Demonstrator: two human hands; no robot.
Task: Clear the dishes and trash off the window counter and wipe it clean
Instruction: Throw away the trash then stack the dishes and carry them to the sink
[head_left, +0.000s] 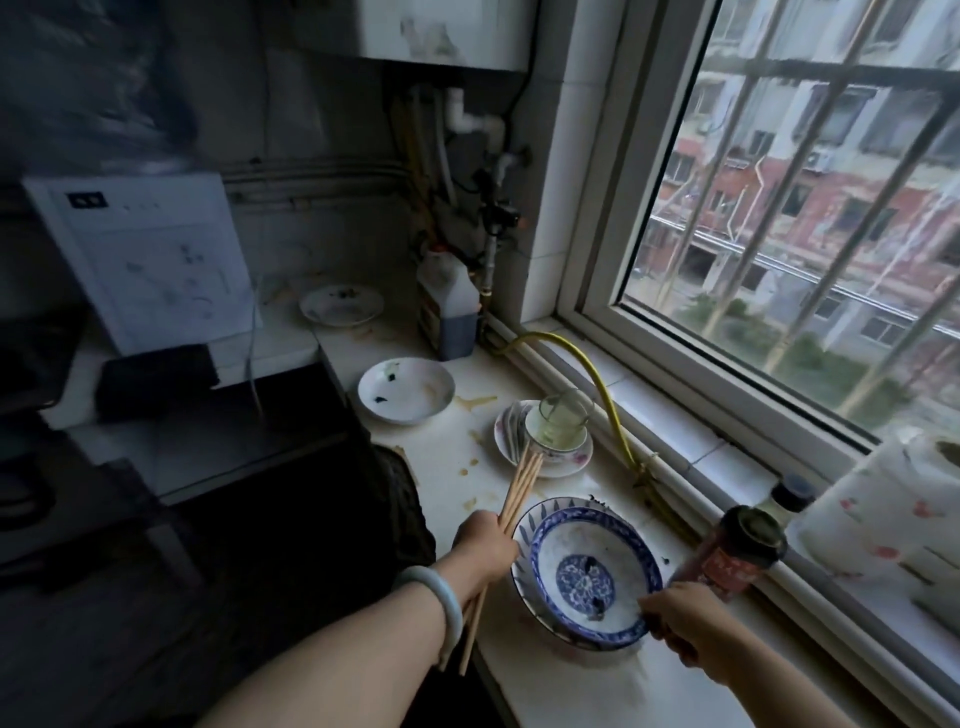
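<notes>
Grips chopsticks (519, 483) in curled left hand (480, 545), lower centre; pinches blue bowl (587, 571) rim with right hand (675, 618). Looks barely started: leaves white bowl (405, 391), cup (558, 418), far plate (341, 305), stains (475, 401) on counter (441, 462) mid-frame.

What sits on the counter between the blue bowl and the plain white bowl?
Head view: a glass on floral dishes, plus brown spills.

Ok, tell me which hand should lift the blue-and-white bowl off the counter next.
Right. The right hand grips the blue-and-white bowl at its near rim, while the left hand is occupied, holding a bundle of chopsticks beside the bowl.
</notes>
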